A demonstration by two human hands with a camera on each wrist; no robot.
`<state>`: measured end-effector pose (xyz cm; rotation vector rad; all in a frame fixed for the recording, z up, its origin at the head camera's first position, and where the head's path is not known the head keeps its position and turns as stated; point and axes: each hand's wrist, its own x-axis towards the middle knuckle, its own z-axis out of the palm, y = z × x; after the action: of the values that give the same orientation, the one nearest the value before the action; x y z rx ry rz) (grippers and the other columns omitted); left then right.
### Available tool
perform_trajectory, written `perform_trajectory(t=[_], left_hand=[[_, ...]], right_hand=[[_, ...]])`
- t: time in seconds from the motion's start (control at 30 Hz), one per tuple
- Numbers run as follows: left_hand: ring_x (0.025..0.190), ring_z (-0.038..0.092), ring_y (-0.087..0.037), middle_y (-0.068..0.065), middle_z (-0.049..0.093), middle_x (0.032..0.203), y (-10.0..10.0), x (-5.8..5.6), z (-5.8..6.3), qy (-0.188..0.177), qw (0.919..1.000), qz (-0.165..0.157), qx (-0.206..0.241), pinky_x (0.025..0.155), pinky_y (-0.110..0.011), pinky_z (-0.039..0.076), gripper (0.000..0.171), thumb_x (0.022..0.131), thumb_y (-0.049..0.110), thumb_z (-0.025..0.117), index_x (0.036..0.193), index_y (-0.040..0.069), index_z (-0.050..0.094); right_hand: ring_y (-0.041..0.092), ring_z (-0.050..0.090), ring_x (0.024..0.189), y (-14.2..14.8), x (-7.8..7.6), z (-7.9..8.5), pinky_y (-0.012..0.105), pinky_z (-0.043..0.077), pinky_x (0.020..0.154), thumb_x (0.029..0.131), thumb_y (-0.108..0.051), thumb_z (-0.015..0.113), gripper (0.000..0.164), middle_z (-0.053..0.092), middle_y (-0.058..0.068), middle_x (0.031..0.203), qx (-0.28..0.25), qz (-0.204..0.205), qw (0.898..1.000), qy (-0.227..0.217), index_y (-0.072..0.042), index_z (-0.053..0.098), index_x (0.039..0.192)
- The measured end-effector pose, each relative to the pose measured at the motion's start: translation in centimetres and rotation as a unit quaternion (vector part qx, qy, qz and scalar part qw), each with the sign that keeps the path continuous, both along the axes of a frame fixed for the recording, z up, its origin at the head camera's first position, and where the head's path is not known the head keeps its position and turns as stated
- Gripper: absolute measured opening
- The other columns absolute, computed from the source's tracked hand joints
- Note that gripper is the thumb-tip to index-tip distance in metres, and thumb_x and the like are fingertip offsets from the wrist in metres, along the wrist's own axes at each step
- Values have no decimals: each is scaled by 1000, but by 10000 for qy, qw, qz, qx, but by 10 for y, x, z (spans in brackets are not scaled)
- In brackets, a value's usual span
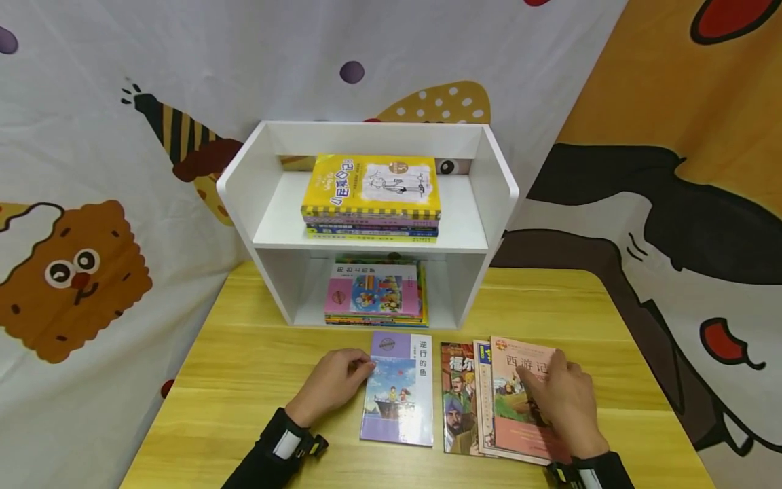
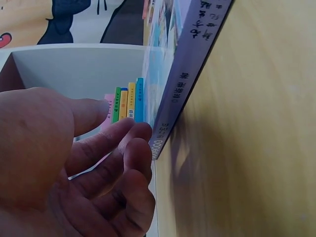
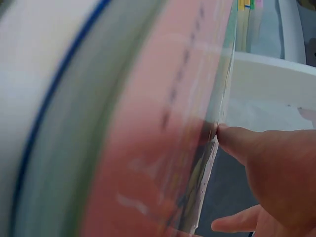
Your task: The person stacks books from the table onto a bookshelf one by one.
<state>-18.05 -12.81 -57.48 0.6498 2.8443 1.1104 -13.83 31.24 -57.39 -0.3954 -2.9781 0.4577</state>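
A purple book (image 1: pixel 398 392) lies flat on the yellow wooden table (image 1: pixel 256 367). My left hand (image 1: pixel 357 368) rests beside it, loosely bent fingertips touching its left edge; the left wrist view shows the left hand (image 2: pixel 131 136) against the purple book's spine (image 2: pixel 190 74). To the right lie three fanned books, with a pink-orange book (image 1: pixel 516 401) on top. My right hand (image 1: pixel 540 380) lies flat on that cover. In the right wrist view its thumb (image 3: pixel 234 140) touches the pink cover's edge (image 3: pixel 173 123).
A white two-level shelf (image 1: pixel 495 197) stands at the back of the table. A book stack topped by a yellow book (image 1: pixel 373 183) sits on its upper level, another topped by a pink book (image 1: pixel 373 292) below. Cartoon-printed cloth hangs behind and beside.
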Motion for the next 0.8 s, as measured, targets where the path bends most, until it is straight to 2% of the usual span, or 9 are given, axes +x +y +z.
perform_trajectory(t=[0.07, 0.2, 0.4, 0.53, 0.7, 0.73, 0.8], left_hand=[[79, 57, -2, 15, 64, 92, 0, 0, 1, -1, 10000, -6, 40, 72, -32, 51, 18, 94, 39, 55, 98, 26, 68], [79, 57, -1, 16, 63, 92, 2, -1, 2, -60, 10000, 2, 50, 73, -31, 52, 17, 94, 40, 55, 98, 28, 67], [74, 56, -3, 16, 62, 89, 3, -2, 1, -76, 10000, -2, 33, 68, -29, 50, 18, 95, 42, 54, 97, 29, 66], [72, 56, -3, 15, 62, 87, 3, -2, 1, -47, 9999, -63, 107, 65, -28, 49, 21, 95, 41, 53, 96, 26, 68], [70, 56, -4, 14, 62, 86, 4, -2, 3, -81, 9998, -91, 133, 63, -27, 49, 21, 95, 40, 53, 97, 25, 68], [69, 55, -5, 14, 62, 85, 4, -2, 3, -84, 9998, -85, 136, 62, -27, 48, 20, 95, 39, 54, 97, 25, 68], [69, 55, -5, 14, 62, 85, 4, -2, 4, -71, 9999, -65, 134, 62, -27, 48, 19, 95, 38, 54, 97, 26, 68]], right_hand=[[56, 45, 92, -5, -3, -1, 62, 40, 67, 75, -69, 61, 98, 49, 38, 101, -45, 15, 10000, 1, 10, 38, 127], [54, 41, 97, -11, -10, -1, 64, 41, 67, 71, -72, 63, 109, 43, 40, 111, -224, 68, 9997, -41, 10, 30, 135], [49, 42, 98, -12, -18, -1, 60, 43, 64, 71, -70, 65, 105, 42, 37, 115, -338, 358, 9987, 104, 6, 33, 136], [50, 46, 92, -9, -20, -1, 58, 44, 61, 72, -72, 61, 106, 47, 37, 109, -248, 410, 9988, -99, 8, 34, 136], [57, 45, 96, -5, -21, 3, 64, 44, 69, 71, -69, 64, 117, 43, 44, 114, -396, 301, 9984, -278, 13, 19, 141], [55, 46, 95, -4, -21, 4, 63, 44, 70, 72, -66, 66, 115, 44, 43, 113, -480, 272, 9982, -251, 14, 19, 141], [49, 50, 90, -2, -20, 8, 57, 46, 67, 77, -57, 68, 101, 49, 39, 110, -664, 262, 9974, -115, 12, 28, 138]])
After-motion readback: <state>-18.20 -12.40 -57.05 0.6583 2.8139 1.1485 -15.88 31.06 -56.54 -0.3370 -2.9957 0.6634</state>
